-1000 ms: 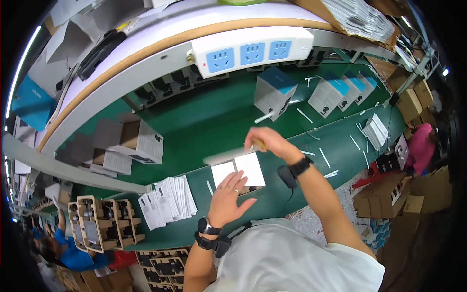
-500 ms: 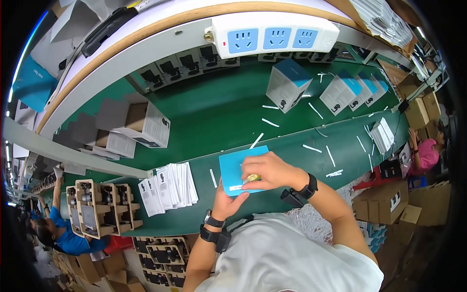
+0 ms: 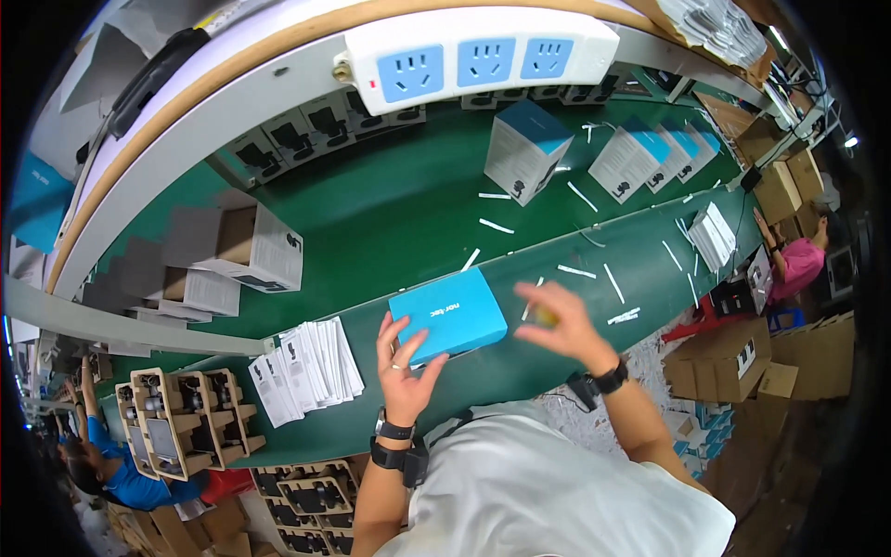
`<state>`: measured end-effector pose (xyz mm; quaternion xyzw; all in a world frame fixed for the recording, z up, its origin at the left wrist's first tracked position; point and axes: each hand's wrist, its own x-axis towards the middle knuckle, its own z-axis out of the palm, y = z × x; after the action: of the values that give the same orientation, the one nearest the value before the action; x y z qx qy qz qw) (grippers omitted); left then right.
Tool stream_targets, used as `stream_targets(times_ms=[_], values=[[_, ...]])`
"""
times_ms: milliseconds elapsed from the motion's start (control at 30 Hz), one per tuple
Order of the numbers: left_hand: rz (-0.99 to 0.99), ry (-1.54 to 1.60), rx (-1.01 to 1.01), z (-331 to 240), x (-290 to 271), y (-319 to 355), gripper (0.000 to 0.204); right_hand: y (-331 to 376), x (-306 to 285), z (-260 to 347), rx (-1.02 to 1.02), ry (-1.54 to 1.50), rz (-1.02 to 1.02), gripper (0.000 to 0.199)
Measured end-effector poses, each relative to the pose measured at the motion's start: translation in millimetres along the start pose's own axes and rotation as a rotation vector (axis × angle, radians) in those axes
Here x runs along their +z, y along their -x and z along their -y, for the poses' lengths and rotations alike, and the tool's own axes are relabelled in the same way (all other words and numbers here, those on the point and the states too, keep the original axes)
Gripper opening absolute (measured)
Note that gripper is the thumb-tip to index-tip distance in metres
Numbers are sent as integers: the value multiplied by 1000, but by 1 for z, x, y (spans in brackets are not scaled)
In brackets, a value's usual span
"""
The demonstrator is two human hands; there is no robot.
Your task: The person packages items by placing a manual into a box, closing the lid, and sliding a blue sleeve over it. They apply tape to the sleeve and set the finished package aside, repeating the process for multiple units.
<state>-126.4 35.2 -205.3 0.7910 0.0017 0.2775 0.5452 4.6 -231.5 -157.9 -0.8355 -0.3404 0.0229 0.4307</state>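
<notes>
A closed bright blue box (image 3: 449,313) lies on the green bench in front of me, pale print on its top. My left hand (image 3: 406,376) grips its near left corner, fingers over the top and thumb along the front edge. Just right of the box, my right hand (image 3: 568,325) is raised with bent fingers around a small yellowish round thing (image 3: 540,317), too blurred to name. A stack of white printed leaflets (image 3: 320,367) rests left of my left hand. Loose white paper strips (image 3: 576,271) are scattered beyond and right of the box.
Beige trays (image 3: 186,422) with dark parts stand at the left edge. White boxes with blue tops (image 3: 527,153) and open grey boxes (image 3: 251,246) stand on the lower, farther surface. A power strip (image 3: 483,58) hangs overhead. Two co-workers sit at the far left and right.
The blue box now lies turned, showing its printed top. My right hand has moved off it to the right with the small yellowish thing. My left hand has shifted onto its left corner.
</notes>
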Motion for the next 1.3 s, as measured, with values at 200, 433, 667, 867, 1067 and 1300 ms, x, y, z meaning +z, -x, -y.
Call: stream_targets(times_ms=[200,433,667,867,1067,1300], values=[[46,-62,3,11,-3,5,44,14,67,14,-105,-62,-222,40],[235,-363,214,15,-25,3,55,22,65,6,-188,55,-227,41],[509,-767,313,-36,4,-18,65,32,73,-7,-203,54,-229,52],[573,-884,315,-28,25,-6,67,38,73,-5,-286,242,-217,50],[556,-898,384,-13,22,-8,56,9,57,-8,-150,53,-49,53],[471,-810,119,-18,-15,-64,105,-42,65,-25,-71,-244,228,90]])
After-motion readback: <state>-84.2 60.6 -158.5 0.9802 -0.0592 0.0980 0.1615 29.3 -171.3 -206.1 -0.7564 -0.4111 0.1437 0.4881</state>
